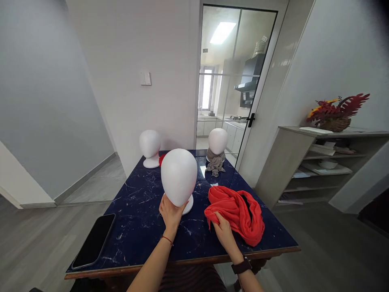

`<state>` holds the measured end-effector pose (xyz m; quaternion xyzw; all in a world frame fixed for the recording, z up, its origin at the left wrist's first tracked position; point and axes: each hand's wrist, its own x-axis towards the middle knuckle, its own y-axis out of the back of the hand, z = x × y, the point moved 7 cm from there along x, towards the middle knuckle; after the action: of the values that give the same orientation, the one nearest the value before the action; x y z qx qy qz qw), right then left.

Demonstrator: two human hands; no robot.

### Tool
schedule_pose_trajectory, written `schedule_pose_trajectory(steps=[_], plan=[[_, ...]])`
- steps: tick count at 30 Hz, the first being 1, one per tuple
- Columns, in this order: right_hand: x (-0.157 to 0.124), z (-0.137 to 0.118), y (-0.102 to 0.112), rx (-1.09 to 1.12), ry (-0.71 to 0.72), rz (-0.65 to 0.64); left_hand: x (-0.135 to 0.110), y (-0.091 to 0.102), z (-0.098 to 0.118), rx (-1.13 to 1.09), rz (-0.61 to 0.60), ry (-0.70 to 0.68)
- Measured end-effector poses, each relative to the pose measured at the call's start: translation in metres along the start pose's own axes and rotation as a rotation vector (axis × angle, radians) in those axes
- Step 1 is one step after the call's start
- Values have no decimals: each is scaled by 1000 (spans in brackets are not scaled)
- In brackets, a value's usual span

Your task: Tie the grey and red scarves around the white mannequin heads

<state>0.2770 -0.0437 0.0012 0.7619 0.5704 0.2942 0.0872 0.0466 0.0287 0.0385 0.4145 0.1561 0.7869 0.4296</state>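
Observation:
A white mannequin head (179,176) stands upright on its round base at the middle of the dark blue table (130,227). My left hand (171,211) is closed around its neck, just under the chin. To the right lies a bunched red scarf (240,211), looped loosely on the tabletop. My right hand (223,229) grips the near left edge of this scarf, thumb on top and the other fingers hidden. Farther back, a second mannequin head (217,140) wears a grey-brown scarf (215,163) round its neck. A third mannequin head (150,144) stands bare at the back left.
A black phone (95,240) lies at the table's front left. Something red (162,159) shows partly behind the middle head. Beyond the table are a wall and a glass door (226,81). A shelf unit (282,162) with a flower basket (336,123) stands at right.

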Motion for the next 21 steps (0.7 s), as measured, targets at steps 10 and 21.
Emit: schedule_pose_trajectory(steps=[10,21], plan=[[0,-1,0,-18,7,-11,1,-6,2,95,-52,27],[-1,-5,1,-28,5,-36,2,-10,1,103,-48,35]])
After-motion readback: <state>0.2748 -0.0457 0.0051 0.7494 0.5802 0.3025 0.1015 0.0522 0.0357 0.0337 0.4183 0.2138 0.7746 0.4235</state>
